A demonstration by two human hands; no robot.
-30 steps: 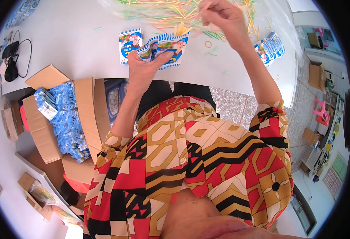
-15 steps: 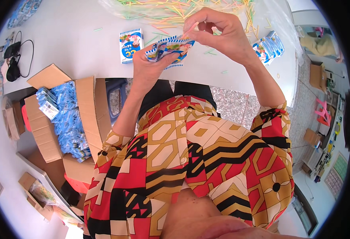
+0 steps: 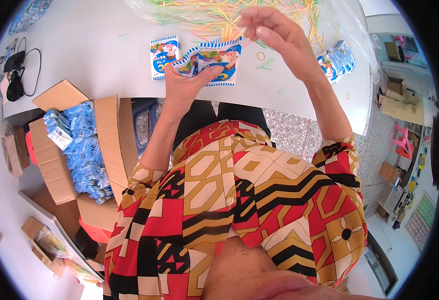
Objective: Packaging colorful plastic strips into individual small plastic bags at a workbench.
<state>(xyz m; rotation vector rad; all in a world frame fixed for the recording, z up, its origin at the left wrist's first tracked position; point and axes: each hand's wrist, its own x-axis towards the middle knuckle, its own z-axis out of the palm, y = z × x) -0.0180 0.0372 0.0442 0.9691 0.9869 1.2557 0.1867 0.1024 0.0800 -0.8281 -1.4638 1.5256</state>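
Observation:
My left hand (image 3: 187,85) pinches several small blue-and-white printed packets (image 3: 224,56) over the front part of the table, with its thumb across their face. A few yellow stick-like straws (image 3: 228,33) show at the top edge of the front packet; whether they are inside or behind it I cannot tell. Just above and right of that edge is my right hand (image 3: 279,42), its slightly blurred fingers apart and nothing visible in them. Many thin coloured straws (image 3: 274,11) lie on clear plastic at the back of the table.
A packet stack (image 3: 164,57) lies left of my hands, another packet bundle (image 3: 337,61) to the right. Rubber bands (image 3: 261,56) and stray straws (image 3: 265,65) dot the table (image 3: 104,65). An open carton (image 3: 112,145) full of blue packets stands left. Black cables (image 3: 17,75) lie far left.
My right hand's fingers have parted and shifted slightly right, away from the packets' edge. The front packet has turned to show its face more fully, and a rubber band now shows beside it.

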